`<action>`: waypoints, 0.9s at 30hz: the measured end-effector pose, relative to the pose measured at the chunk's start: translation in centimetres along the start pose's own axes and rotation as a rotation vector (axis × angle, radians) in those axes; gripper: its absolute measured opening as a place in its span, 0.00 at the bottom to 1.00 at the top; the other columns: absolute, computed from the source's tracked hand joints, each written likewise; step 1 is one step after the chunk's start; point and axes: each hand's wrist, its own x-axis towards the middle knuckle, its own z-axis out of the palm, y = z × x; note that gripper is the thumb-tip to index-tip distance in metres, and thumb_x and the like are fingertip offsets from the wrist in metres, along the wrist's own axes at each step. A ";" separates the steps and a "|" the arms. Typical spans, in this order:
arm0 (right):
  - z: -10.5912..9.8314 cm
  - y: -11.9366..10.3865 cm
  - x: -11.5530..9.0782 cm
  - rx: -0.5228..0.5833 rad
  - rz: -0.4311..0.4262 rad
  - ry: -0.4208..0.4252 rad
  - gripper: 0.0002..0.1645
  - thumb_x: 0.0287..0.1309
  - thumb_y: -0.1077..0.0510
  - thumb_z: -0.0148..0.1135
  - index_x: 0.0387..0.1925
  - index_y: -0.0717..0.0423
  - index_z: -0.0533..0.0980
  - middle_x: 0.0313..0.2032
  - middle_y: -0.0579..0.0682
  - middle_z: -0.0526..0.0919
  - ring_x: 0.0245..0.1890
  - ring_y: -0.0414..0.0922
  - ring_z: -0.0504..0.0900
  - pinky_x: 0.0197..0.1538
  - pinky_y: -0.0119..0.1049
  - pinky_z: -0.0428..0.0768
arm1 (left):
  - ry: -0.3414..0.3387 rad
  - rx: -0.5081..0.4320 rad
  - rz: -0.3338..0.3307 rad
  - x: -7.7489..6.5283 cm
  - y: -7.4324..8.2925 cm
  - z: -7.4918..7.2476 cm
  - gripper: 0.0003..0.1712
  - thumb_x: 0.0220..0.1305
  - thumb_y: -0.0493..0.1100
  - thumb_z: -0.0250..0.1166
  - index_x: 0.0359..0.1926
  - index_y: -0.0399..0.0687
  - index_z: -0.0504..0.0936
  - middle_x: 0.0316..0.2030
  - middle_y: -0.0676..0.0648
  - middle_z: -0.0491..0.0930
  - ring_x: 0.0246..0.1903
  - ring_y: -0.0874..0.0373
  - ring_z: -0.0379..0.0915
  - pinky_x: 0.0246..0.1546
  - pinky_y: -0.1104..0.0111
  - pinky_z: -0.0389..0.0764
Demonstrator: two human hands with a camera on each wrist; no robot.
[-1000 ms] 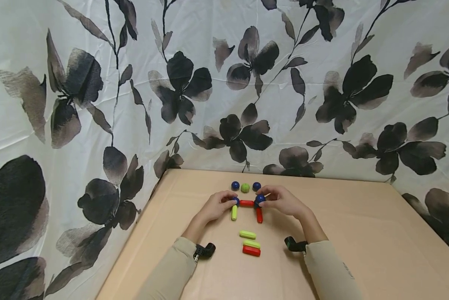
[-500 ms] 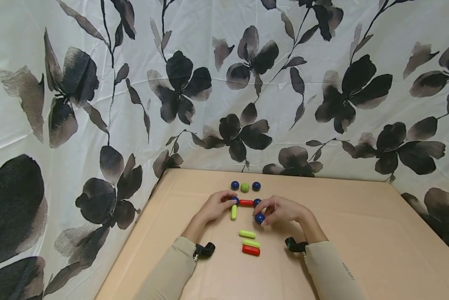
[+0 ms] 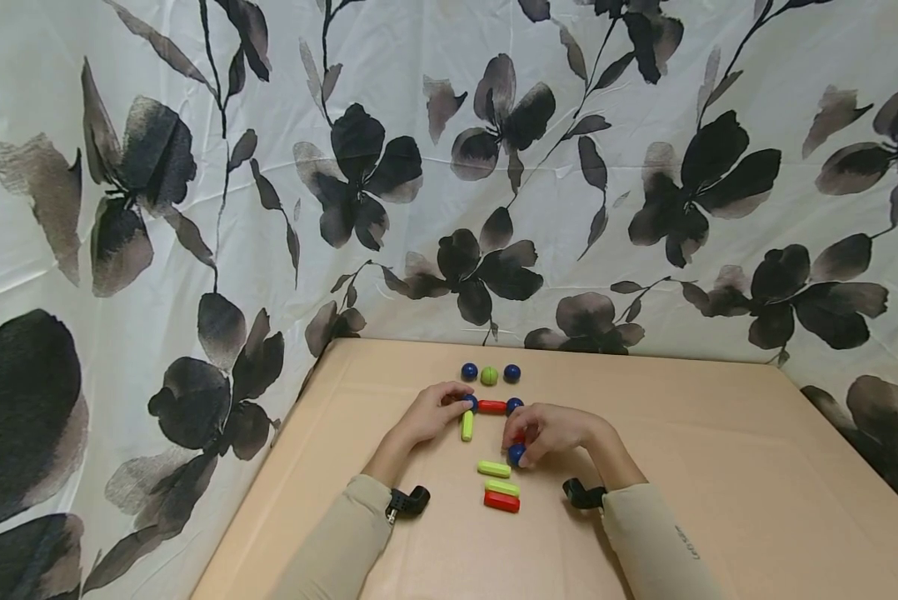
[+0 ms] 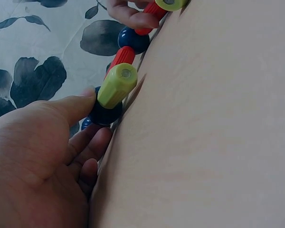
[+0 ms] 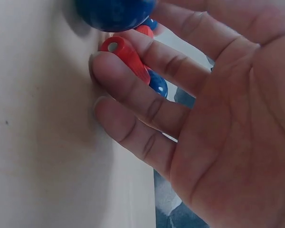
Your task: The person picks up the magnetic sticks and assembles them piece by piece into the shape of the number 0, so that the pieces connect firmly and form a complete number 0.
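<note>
In the head view my left hand (image 3: pixel 430 412) pinches a blue ball (image 4: pixel 106 115) between thumb and fingers. From that ball, a yellow-green toy building stick (image 3: pixel 467 427) points towards me and a red stick (image 3: pixel 492 407) runs right to a second blue ball (image 3: pixel 515 406). My right hand (image 3: pixel 561 433) pinches a separate blue ball (image 3: pixel 516 455) near the front end of another red stick (image 5: pixel 126 56), which is partly hidden by the fingers. The right wrist view shows a silver disc in this stick's end, close to the held ball (image 5: pixel 115 12).
Behind the hands, two blue balls (image 3: pixel 469 372) flank a green ball (image 3: pixel 489 376) in a row. Two loose yellow-green sticks (image 3: pixel 494 469) and a red stick (image 3: pixel 501 502) lie nearer me on the tan table (image 3: pixel 719 467). A floral cloth (image 3: pixel 419 283) hangs behind.
My right hand has brought its blue ball from beside the right corner ball towards me, to the red stick's front end. The left hand stays at its ball.
</note>
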 end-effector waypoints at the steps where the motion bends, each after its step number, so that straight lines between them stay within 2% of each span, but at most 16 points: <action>1: 0.1 0.0 0.1 -0.001 0.010 0.006 0.13 0.57 0.59 0.77 0.45 0.48 0.87 0.48 0.46 0.82 0.50 0.51 0.74 0.51 0.45 0.75 | 0.000 -0.001 0.000 0.0 0.0 0.0 0.20 0.75 0.47 0.65 0.62 0.45 0.83 0.51 0.50 0.85 0.48 0.58 0.77 0.54 0.61 0.77; 11: 0.4 -0.5 0.4 0.017 0.068 0.028 0.13 0.55 0.59 0.78 0.44 0.51 0.87 0.46 0.47 0.81 0.47 0.53 0.75 0.47 0.44 0.74 | 0.002 -0.010 0.000 -0.1 0.0 -0.1 0.19 0.75 0.47 0.65 0.62 0.46 0.83 0.49 0.51 0.85 0.47 0.58 0.77 0.52 0.61 0.78; 19: 0.2 -0.5 0.4 0.013 0.058 0.046 0.16 0.51 0.66 0.76 0.43 0.52 0.88 0.45 0.47 0.82 0.46 0.51 0.76 0.47 0.43 0.77 | -0.002 -0.007 -0.005 0.0 0.0 -0.1 0.19 0.75 0.47 0.64 0.62 0.46 0.83 0.50 0.51 0.85 0.47 0.58 0.77 0.53 0.60 0.77; 27: 0.1 -0.3 0.5 0.018 0.058 0.054 0.17 0.49 0.67 0.76 0.42 0.51 0.87 0.44 0.47 0.82 0.45 0.51 0.75 0.47 0.44 0.76 | -0.003 -0.012 -0.007 -0.1 0.3 -0.2 0.19 0.76 0.46 0.64 0.62 0.45 0.83 0.49 0.50 0.85 0.46 0.58 0.76 0.52 0.62 0.77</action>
